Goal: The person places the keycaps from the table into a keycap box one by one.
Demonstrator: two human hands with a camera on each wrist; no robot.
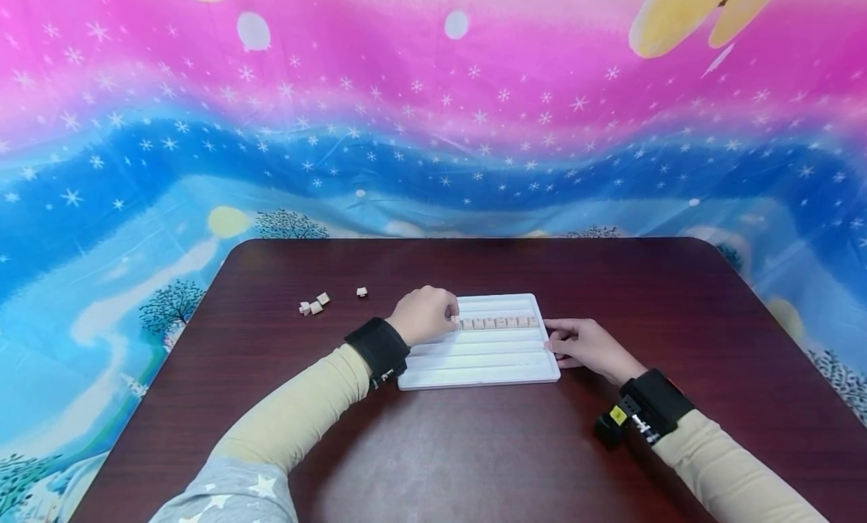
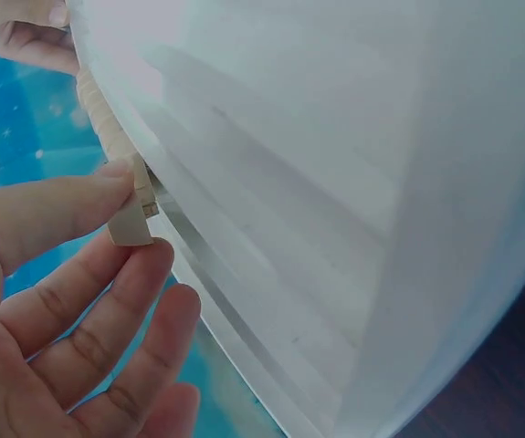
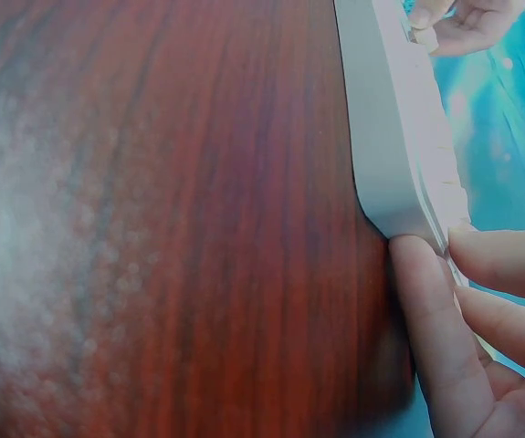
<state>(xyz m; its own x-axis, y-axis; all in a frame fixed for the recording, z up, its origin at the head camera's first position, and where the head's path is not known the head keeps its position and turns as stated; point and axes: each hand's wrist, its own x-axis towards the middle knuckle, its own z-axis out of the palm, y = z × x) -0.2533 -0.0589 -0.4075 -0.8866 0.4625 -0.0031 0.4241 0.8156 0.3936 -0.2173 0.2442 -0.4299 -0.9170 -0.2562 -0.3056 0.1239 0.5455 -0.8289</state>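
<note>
My left hand [image 1: 423, 314] is over the left part of a white ridged tray [image 1: 488, 374]. Between its thumb and fingertips it pinches a small beige keycap [image 2: 131, 224], at the left end of a row of similar keycaps [image 1: 497, 323] lying along one groove. Seen from the left wrist, the pinched keycap is right beside its neighbour; whether they touch, I cannot tell. My right hand [image 1: 592, 348] holds the tray's right edge, thumb and fingers against the rim [image 3: 394, 205]. In the head view the left fingertips partly hide the held keycap.
Several loose keycaps [image 1: 315, 307] lie in a cluster on the dark brown table [image 1: 433, 448], left of the tray. A single keycap [image 1: 362, 291] lies apart, nearer the tray. Behind the table's far edge hangs a colourful patterned cloth [image 1: 406, 147].
</note>
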